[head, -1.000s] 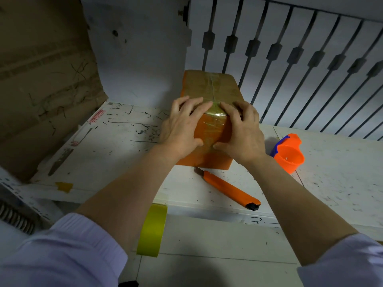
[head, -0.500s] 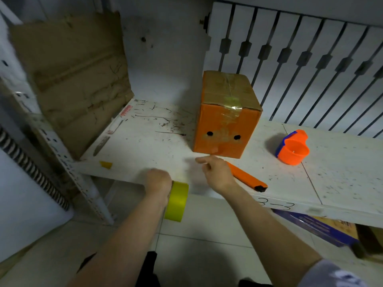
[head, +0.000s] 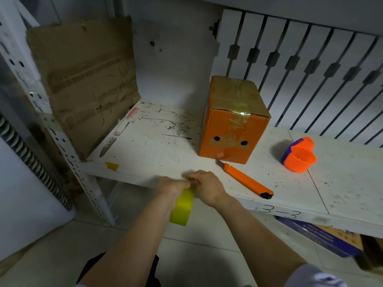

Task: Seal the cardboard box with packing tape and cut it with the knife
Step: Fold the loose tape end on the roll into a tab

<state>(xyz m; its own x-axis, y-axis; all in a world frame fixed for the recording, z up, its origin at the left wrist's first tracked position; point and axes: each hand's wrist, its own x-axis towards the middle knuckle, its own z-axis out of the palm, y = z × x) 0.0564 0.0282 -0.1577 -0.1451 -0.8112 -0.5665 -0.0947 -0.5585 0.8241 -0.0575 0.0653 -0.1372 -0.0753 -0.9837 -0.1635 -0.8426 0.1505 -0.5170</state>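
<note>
A white shelf (head: 145, 154) lies just beyond the fingers, marked with scratches. A cardboard sheet (head: 83, 79) leans at its far left end. The orange cardboard box (head: 234, 129) stands well beyond the fingers and to their right, clear tape across its top seam. The yellow tape roll (head: 182, 206) hangs at the shelf's front edge, the left hand (head: 170, 187) wrapped around its upper part. The right hand (head: 207, 187) has its fingers (head: 191, 180) curled onto the roll's top. The orange knife (head: 246, 180) lies right of them, an orange-and-blue cup (head: 299, 156) farther right.
</note>
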